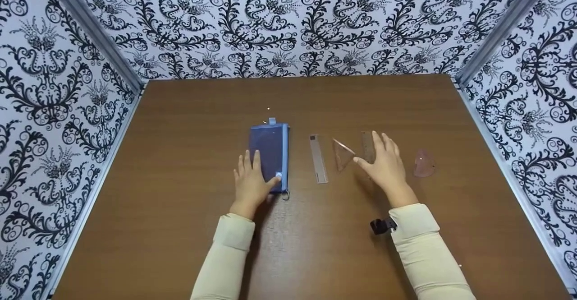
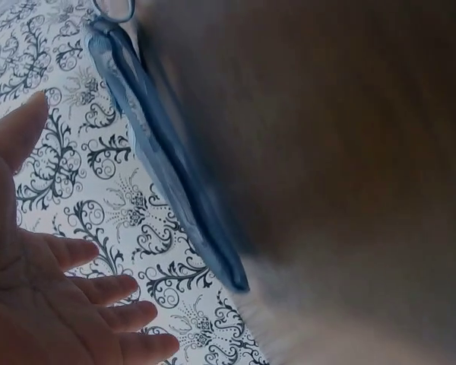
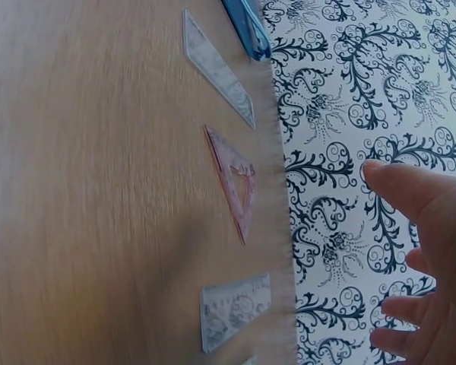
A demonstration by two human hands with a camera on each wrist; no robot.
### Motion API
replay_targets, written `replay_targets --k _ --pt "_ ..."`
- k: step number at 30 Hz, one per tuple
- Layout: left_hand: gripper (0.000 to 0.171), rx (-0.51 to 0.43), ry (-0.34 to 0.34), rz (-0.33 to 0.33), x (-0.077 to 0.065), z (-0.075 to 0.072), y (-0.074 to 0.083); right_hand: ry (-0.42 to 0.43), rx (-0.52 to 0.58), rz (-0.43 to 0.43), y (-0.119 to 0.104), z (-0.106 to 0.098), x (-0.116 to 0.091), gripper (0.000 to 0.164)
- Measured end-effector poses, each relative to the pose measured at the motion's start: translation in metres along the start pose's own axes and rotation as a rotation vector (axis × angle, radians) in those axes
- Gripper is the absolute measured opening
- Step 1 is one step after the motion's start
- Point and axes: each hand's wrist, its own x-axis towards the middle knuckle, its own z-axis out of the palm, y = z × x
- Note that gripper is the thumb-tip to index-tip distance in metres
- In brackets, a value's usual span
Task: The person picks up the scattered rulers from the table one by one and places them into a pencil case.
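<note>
A blue zip pencil pouch [image 1: 267, 144] with a lighter blue edge and a small metal ring [image 1: 286, 196] lies flat on the table. My left hand [image 1: 253, 183] is over its near left part in the head view, fingers spread and holding nothing. In the left wrist view the pouch [image 2: 171, 171] shows edge-on, apart from the hand [image 2: 53, 296]. My right hand [image 1: 385, 164] hovers with thumb and fingers apart over a clear set square [image 1: 368, 143], partly hidden by it. Left of that hand lie a pink triangle [image 1: 341, 155] and a clear ruler [image 1: 318, 160].
A pink protractor [image 1: 423, 164] lies to the right of my right hand. Patterned walls stand along the back and both sides of the brown wooden table [image 1: 180, 110]. A black device [image 1: 382, 226] is strapped at the right cuff.
</note>
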Motion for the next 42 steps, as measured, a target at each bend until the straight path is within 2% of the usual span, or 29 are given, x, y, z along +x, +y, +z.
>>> replay_targets --k 7,23,34,39,42 --pt "0.098 -0.015 -0.008 0.001 -0.001 0.004 0.007 0.021 0.031 0.004 -0.006 0.006 0.002 0.09" --pt "0.097 -0.084 -0.012 -0.013 -0.005 0.01 0.024 -0.015 0.119 -0.008 -0.018 0.026 0.012 0.089" --pt "0.096 -0.074 -0.045 -0.068 -0.008 0.014 0.035 -0.017 0.162 0.0 -0.03 0.037 0.017 0.086" --pt "0.091 -0.056 -0.065 -0.11 -0.01 0.017 0.042 -0.015 0.175 -0.013 -0.034 0.043 0.019 0.085" --pt "0.087 -0.061 -0.058 -0.113 -0.011 0.02 0.044 -0.02 0.2 -0.01 -0.035 0.046 0.02 0.085"
